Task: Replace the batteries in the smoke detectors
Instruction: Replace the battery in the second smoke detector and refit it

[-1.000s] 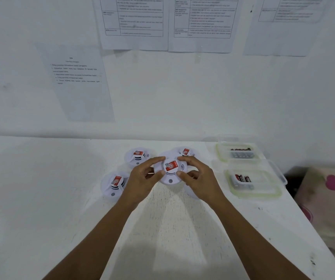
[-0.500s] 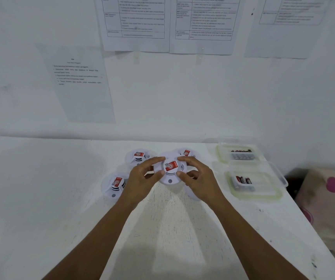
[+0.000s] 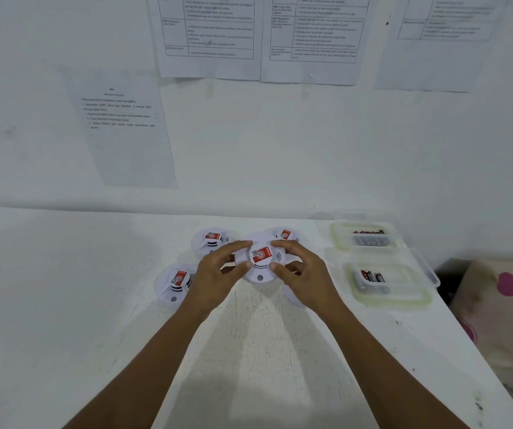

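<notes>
1. Hardly anything has shifted over the last second: both hands stay on the same detector, and only my view has tipped slightly.
2. The left hand (image 3: 218,274) grips the middle smoke detector (image 3: 258,270) at its left edge, thumb on the near rim and forefinger on the far rim.
3. The right hand (image 3: 307,277) pinches the opposite edge the same way, fingers curled.
4. That detector sits between the hands, red label up; I cannot tell whether it touches the table (image 3: 63,305).
5. Left of the left hand lie a nearer detector (image 3: 174,283) and a farther detector (image 3: 213,239); a third detector (image 3: 284,235) shows just beyond the right fingers.
6. Right of the right hand stand a near container (image 3: 394,303) and a far container (image 3: 335,239), each holding batteries (image 3: 372,277).
</notes>
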Available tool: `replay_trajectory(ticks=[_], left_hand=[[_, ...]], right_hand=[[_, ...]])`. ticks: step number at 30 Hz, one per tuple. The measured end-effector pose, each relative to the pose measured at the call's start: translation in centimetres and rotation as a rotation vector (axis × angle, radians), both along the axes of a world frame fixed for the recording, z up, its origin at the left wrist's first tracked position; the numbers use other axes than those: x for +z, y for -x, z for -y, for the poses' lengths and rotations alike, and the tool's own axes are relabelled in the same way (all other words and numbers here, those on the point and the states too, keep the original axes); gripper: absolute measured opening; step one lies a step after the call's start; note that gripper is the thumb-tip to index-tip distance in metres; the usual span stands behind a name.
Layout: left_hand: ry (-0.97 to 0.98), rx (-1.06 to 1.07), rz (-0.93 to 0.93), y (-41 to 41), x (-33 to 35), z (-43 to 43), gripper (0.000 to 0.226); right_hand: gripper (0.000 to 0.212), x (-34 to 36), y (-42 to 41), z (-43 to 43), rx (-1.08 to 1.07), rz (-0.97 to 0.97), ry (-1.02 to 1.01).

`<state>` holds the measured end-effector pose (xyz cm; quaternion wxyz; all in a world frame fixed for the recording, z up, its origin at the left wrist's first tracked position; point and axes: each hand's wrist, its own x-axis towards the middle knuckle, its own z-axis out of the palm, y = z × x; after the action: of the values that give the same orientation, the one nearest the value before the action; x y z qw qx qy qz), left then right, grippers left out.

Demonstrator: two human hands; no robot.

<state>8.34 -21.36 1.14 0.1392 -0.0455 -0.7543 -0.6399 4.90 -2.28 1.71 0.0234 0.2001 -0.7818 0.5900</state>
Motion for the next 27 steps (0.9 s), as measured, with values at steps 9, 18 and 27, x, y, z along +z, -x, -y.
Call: replay_trajectory(ticks=[9,18,27], left_hand=[[0.021,-0.001,0.007,-0.1,0.0,0.3,0.036],[0.05,-0.013,0.008,-0.3,-0.2,0.8,0.039],[0.06,-0.019,0.015,-0.3,-0.6,1.1,0.041]], right_hand=[[0.036,-0.3,0.1,0.4,-0.016,-0.061,-0.014],[0.041,-0.4,-0.4,0.7,-0.008,-0.02,0.01],[0.044,-0.3,-0.6,0.7,-0.004,0.002,0.0]])
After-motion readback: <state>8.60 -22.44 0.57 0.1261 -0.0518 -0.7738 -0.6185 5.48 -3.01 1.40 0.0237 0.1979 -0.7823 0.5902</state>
